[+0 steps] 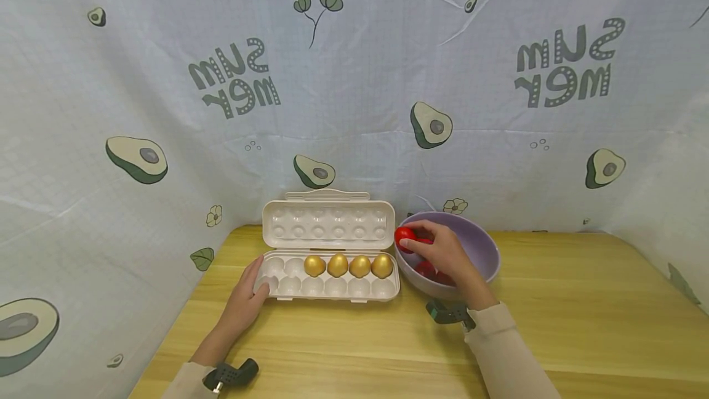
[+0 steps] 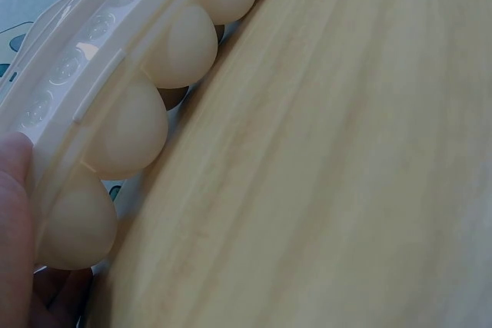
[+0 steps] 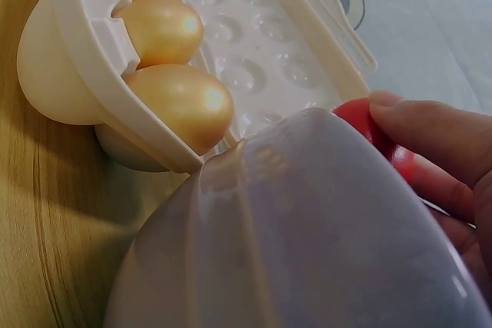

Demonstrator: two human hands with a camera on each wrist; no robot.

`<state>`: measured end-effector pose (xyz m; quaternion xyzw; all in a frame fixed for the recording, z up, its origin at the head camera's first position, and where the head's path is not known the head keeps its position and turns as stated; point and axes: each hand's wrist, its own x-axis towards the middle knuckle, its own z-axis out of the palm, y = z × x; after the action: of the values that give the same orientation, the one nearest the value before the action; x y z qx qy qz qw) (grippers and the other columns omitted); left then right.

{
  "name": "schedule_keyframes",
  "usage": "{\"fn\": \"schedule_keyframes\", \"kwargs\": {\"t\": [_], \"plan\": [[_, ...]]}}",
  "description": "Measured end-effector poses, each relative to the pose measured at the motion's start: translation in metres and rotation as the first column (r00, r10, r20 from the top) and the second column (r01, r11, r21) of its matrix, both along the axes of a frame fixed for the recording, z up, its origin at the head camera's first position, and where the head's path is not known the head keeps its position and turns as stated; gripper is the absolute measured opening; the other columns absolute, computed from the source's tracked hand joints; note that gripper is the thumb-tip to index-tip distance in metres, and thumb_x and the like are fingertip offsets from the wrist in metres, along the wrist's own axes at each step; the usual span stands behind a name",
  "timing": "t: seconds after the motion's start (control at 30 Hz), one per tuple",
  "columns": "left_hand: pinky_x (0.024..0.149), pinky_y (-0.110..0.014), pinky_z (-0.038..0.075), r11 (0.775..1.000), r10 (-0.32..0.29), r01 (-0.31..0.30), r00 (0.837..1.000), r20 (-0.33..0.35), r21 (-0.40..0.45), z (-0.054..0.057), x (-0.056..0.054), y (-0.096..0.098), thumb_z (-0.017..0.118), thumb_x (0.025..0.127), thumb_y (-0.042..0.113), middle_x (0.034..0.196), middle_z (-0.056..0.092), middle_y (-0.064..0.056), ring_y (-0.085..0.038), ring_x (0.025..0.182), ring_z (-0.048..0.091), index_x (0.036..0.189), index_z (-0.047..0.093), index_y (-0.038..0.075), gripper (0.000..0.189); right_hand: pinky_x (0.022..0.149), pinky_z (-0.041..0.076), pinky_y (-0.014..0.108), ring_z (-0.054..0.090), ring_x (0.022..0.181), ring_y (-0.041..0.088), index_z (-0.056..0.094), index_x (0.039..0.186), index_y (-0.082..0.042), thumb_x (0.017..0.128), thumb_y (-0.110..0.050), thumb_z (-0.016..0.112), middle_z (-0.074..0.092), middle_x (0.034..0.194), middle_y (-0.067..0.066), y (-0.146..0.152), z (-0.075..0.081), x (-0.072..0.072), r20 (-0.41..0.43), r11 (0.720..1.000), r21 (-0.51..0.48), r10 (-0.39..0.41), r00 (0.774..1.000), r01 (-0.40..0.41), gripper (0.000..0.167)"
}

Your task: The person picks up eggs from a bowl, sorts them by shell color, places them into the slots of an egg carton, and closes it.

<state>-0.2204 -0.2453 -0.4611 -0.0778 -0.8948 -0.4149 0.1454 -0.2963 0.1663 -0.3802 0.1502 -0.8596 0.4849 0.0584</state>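
Observation:
A white egg carton (image 1: 332, 299) lies with its lid raised, several gold eggs (image 1: 337, 265) in the right part of its back row. My left hand (image 1: 246, 294) grips the carton's left end; in the left wrist view the thumb (image 2: 14, 182) is at the rim and fingers show lower down beside the end cup. My right hand (image 1: 443, 251) pinches a red egg (image 1: 405, 237) between thumb and fingers at the left rim of a purple bowl (image 1: 482, 245). More red eggs (image 1: 425, 269) lie in that bowl, partly hidden by the hand.
The bowl stands right against the carton's right end. Behind both hangs a pale curtain (image 1: 354, 140) printed with avocados and lettering. Wooden tabletop (image 1: 343, 350) extends in front and to the right (image 1: 581, 300).

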Motion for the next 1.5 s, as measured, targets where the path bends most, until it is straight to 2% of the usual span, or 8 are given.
{"fn": "schedule_keyframes", "kwargs": {"t": [0.3, 0.53, 0.73, 1.03, 1.23, 1.5], "plan": [[0.112, -0.057, 0.022, 1.0, -0.003, 0.002, 1.0, -0.01, -0.003, 0.0, 0.0, 0.0006, 0.047, 0.092, 0.006, 0.151, 0.028, -0.026, -0.044, 0.138, 0.027, 0.149, 0.025, -0.005, 0.063, 0.078, 0.057, 0.029, 0.067, 0.096, 0.029, 0.066, 0.117, -0.008, 0.081, -0.027, 0.078, 0.069, 0.107, 0.011, 0.0003, -0.0008, 0.0003, 0.002, 0.997, -0.066, 0.033, 0.999, -0.032, 0.042], [0.113, -0.057, 0.021, 1.0, -0.003, 0.003, 1.0, 0.002, 0.006, 0.0005, 0.0008, 0.0006, 0.047, 0.092, 0.006, 0.152, 0.027, -0.026, -0.044, 0.139, 0.026, 0.15, 0.025, -0.004, 0.062, 0.081, 0.056, 0.03, 0.067, 0.101, 0.028, 0.065, 0.118, -0.005, 0.082, -0.026, 0.077, 0.069, 0.109, 0.014, -0.0004, -0.0001, 0.0008, -0.001, 0.991, -0.108, 0.08, 0.997, -0.08, 0.043], [0.113, -0.057, 0.021, 1.0, -0.003, 0.003, 1.0, 0.003, 0.005, 0.0, 0.0003, 0.0002, 0.047, 0.092, 0.006, 0.152, 0.027, -0.025, -0.043, 0.139, 0.027, 0.149, 0.025, -0.004, 0.062, 0.081, 0.056, 0.027, 0.066, 0.1, 0.025, 0.066, 0.116, -0.007, 0.082, -0.027, 0.077, 0.069, 0.107, 0.011, 0.0002, 0.0001, 0.0012, 0.021, 0.988, -0.12, 0.096, 0.995, -0.093, 0.041], [0.113, -0.057, 0.021, 1.0, -0.004, 0.004, 1.0, 0.007, 0.005, 0.0009, 0.0006, 0.0005, 0.047, 0.093, 0.006, 0.152, 0.027, -0.026, -0.043, 0.139, 0.026, 0.149, 0.025, -0.005, 0.062, 0.078, 0.057, 0.026, 0.067, 0.096, 0.025, 0.066, 0.116, -0.004, 0.083, -0.026, 0.076, 0.069, 0.105, 0.013, -0.0009, 0.0026, 0.0037, 0.018, 0.975, -0.153, 0.165, 0.986, -0.161, 0.041], [0.113, -0.058, 0.02, 1.0, -0.002, 0.002, 1.0, 0.007, 0.007, 0.001, 0.001, 0.0006, 0.046, 0.093, 0.006, 0.152, 0.027, -0.025, -0.043, 0.14, 0.025, 0.15, 0.025, -0.005, 0.061, 0.078, 0.056, 0.025, 0.066, 0.095, 0.024, 0.065, 0.117, -0.005, 0.083, -0.026, 0.076, 0.069, 0.106, 0.012, -0.0023, 0.0039, 0.0049, 0.027, 0.974, -0.152, 0.171, 0.985, -0.166, 0.041], [0.113, -0.057, 0.02, 1.0, -0.007, 0.007, 1.0, 0.007, 0.016, 0.001, 0.0012, 0.001, 0.047, 0.093, 0.006, 0.152, 0.026, -0.025, -0.043, 0.14, 0.025, 0.149, 0.025, -0.005, 0.061, 0.081, 0.056, 0.025, 0.066, 0.098, 0.026, 0.064, 0.118, -0.001, 0.085, -0.019, 0.074, 0.068, 0.108, 0.015, -0.0041, 0.0084, 0.0096, 0.043, 0.968, -0.16, 0.204, 0.978, -0.195, 0.039]]}}
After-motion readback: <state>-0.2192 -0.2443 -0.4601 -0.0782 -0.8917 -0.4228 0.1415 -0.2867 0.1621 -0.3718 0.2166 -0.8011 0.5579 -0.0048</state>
